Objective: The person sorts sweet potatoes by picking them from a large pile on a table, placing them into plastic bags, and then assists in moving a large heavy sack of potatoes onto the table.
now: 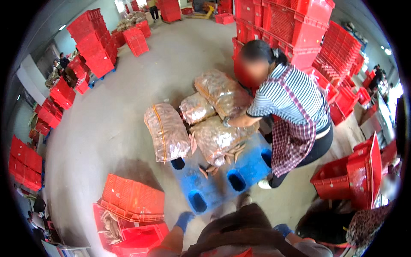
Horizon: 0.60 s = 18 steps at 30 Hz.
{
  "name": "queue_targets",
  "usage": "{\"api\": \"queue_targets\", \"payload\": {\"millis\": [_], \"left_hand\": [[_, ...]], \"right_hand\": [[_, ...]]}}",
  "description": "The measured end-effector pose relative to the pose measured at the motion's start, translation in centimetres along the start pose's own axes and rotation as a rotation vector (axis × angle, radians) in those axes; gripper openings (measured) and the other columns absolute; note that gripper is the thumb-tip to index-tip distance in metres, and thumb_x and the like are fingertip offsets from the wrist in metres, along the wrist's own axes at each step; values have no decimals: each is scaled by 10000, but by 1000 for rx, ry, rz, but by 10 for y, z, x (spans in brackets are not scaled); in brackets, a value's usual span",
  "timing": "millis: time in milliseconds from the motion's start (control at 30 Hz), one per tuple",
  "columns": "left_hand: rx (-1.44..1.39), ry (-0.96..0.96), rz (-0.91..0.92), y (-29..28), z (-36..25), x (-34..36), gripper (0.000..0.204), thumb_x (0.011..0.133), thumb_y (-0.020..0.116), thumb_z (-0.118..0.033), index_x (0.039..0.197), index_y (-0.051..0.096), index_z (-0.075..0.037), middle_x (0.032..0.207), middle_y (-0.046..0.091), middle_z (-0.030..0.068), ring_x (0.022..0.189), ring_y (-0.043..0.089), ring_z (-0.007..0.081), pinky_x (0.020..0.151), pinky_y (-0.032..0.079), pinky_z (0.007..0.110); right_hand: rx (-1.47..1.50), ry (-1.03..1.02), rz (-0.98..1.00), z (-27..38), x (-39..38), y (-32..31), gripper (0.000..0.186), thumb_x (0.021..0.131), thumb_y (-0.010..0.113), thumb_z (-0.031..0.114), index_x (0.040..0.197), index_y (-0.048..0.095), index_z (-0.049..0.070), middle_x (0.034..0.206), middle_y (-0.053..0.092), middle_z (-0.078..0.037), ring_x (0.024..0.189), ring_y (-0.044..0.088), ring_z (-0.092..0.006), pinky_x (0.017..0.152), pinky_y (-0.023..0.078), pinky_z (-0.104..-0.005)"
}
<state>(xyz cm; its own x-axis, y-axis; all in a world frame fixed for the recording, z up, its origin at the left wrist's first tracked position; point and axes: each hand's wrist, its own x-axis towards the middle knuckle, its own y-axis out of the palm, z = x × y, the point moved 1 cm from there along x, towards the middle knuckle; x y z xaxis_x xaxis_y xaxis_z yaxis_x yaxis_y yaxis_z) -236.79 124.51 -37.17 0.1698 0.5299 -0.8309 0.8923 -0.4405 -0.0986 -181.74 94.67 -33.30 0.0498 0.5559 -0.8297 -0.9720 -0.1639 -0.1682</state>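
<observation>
My left hand (184,220), in a blue glove, hangs low beside the near left corner of a blue plastic pallet (216,192). My right hand (283,230), also gloved in blue, is low at my right side, near my dark apron. Neither hand shows anything in it, and the fingers are too small to make out. On the pallet lie bulging sacks: one with a yellow stripe (167,132), a small one (197,108), a large far one (222,92) and a near one (216,139). Several loose, long, pinkish-brown roots (233,153) lie beside the near sack.
At the right, a person in a striped shirt (295,92) and checked apron bends over the near sack, a gloved hand on it. Red crates (132,199) stand at my near left, another red crate (351,175) at the right. Tall red crate stacks (287,28) rise behind.
</observation>
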Motion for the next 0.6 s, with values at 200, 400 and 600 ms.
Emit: {"api": "queue_targets", "payload": {"millis": [200, 400, 600], "left_hand": [[575, 650, 165, 89, -81, -68, 279, 817, 524, -260, 912, 609, -11, 913, 617, 138, 854, 574, 255, 774, 433, 344], [204, 288, 83, 143, -241, -117, 270, 844, 521, -251, 951, 569, -8, 866, 586, 61, 791, 549, 143, 725, 446, 267], [-72, 327, 92, 163, -259, -90, 249, 862, 507, -184, 1003, 554, 15, 930, 611, 97, 861, 576, 159, 790, 452, 269]], "right_hand": [[374, -144, -143, 49, 59, -54, 229, 783, 526, 228, 897, 647, 72, 795, 642, -83, 684, 604, -190, 623, 482, -324], [647, 77, -165, 134, 42, -107, 283, 802, 457, 298, 964, 601, 116, 835, 636, -99, 729, 598, -182, 677, 441, -327], [639, 190, -44, 85, 39, -120, 303, 831, 406, 278, 1014, 575, 107, 913, 634, -112, 829, 603, -206, 720, 429, -310]]}}
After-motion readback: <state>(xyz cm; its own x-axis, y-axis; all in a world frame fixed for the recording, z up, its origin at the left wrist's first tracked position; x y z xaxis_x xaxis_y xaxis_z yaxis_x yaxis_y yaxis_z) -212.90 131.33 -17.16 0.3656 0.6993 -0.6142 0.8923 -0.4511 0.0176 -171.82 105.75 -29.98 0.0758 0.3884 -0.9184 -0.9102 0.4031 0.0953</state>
